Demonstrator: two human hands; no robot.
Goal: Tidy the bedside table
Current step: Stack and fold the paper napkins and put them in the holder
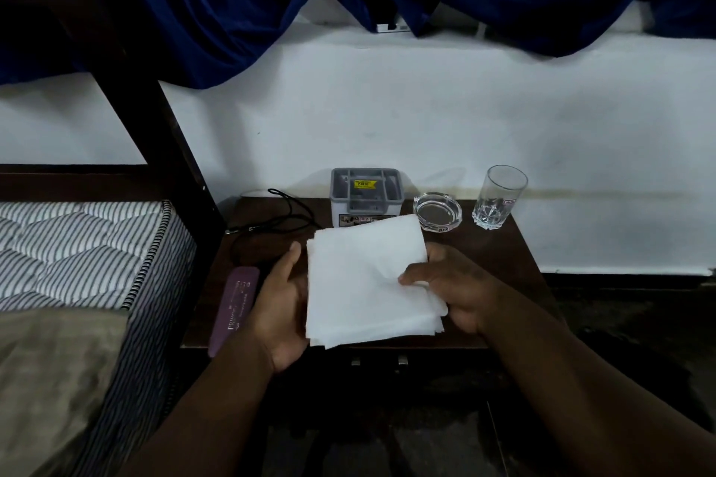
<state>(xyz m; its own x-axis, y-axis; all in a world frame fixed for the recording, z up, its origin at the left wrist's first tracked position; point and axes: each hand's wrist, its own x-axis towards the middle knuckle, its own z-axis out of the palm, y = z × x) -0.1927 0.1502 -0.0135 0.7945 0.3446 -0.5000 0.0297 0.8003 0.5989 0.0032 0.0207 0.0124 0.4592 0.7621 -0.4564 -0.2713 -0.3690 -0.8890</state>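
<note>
A folded white cloth (364, 279) is held above the dark wooden bedside table (499, 256), near its front. My left hand (279, 306) supports the cloth's left edge from below, thumb up beside it. My right hand (453, 283) grips the right edge, thumb pressed on top. On the table stand a grey organiser box (366, 192) with a yellow sticker, a glass ashtray (438, 211) and a clear drinking glass (499, 196) along the back. A black cable (279, 213) lies at the back left, and a purple flat case (234, 306) lies along the left edge.
A bed with a striped mattress (77, 248) and a beige sheet (50, 379) adjoins the table on the left, behind a dark bedpost (155, 120). Blue curtains (232, 4) hang over the white wall behind. Dark floor lies to the right.
</note>
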